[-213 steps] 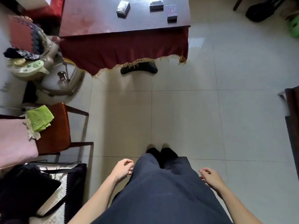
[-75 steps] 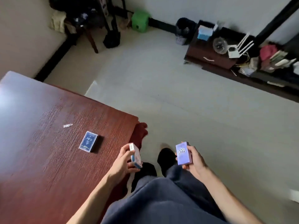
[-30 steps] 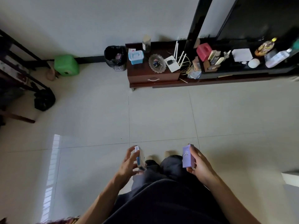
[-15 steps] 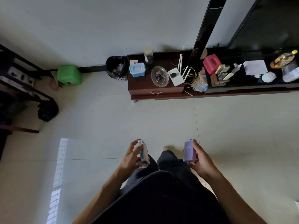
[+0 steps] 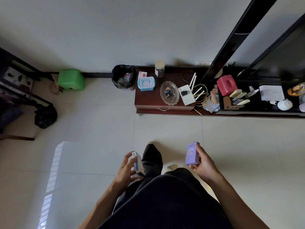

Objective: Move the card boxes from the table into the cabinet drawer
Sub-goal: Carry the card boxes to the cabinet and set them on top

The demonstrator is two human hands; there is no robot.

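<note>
— Where does the cabinet [image 5: 165, 98] stand?
— Upper centre-right of the frame, against the wall, its drawer [image 5: 163, 109] facing the floor; a bin [image 5: 123, 76] sits just left of it.
— And the boxes?
— Lower centre: one card box [image 5: 137, 163] in the left hand [image 5: 127, 171], another card box [image 5: 192, 153] in the right hand [image 5: 203, 164], well apart from the cabinet.

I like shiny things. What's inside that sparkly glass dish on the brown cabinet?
The glass dish holds a dark blue object and a small reddish bit. They are too small to name, and nothing covers them.
</note>
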